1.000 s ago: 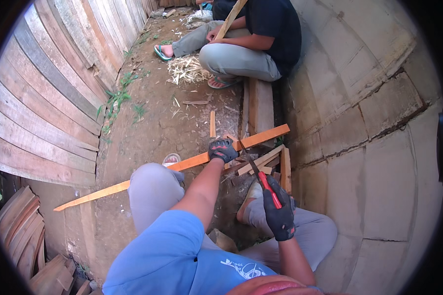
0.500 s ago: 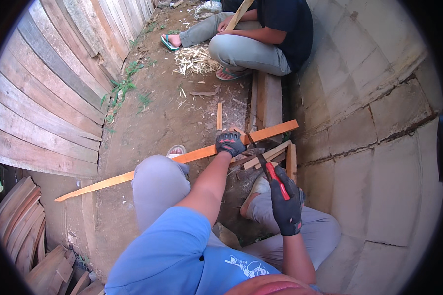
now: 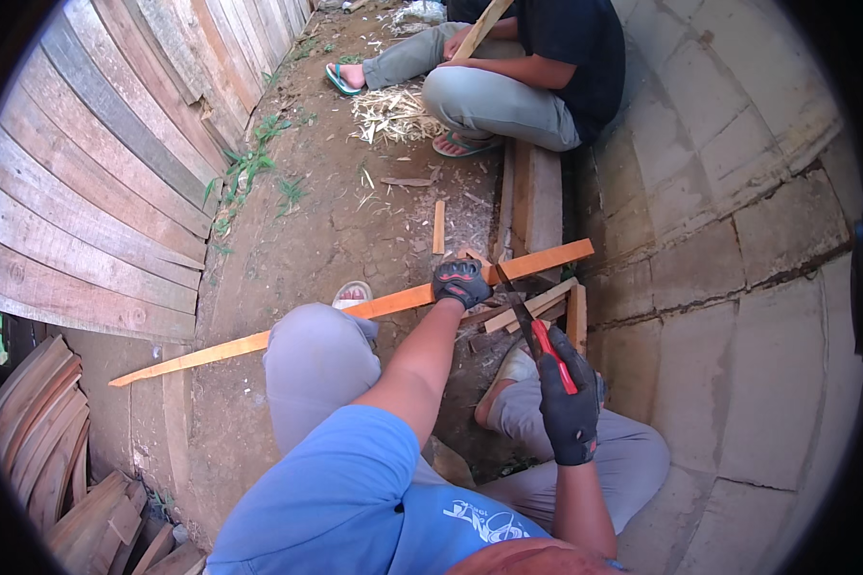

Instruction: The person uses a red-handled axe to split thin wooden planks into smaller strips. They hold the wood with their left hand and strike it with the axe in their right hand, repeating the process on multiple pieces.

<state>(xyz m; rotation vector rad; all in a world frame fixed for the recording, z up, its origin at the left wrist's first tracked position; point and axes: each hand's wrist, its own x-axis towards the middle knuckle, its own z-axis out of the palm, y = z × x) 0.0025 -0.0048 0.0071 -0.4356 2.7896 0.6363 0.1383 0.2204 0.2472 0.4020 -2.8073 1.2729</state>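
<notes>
A long, narrow wooden batten (image 3: 393, 304) slants across from the lower left to the upper right, passing over my bent left knee. My gloved left hand (image 3: 461, 285) is closed around it, nearer its right end. In my gloved right hand (image 3: 569, 407) is a handsaw (image 3: 553, 355) with a red and black handle. Its dark, narrow blade reaches up to the batten just right of my left hand. The blade's tip lies at the batten; how deep any cut goes is too small to tell.
Short wood pieces (image 3: 537, 309) lie below the batten's right end, and one small offcut (image 3: 439, 227) lies beyond it. Another person (image 3: 508, 86) sits ahead beside wood shavings (image 3: 393, 115). A plank wall (image 3: 96, 192) stands left, a block wall (image 3: 719, 364) right, stacked boards (image 3: 38, 422) lower left.
The whole view has shifted slightly, so most things sit a little farther right. Both hands keep their grips, and the saw stays at the same part of the batten.
</notes>
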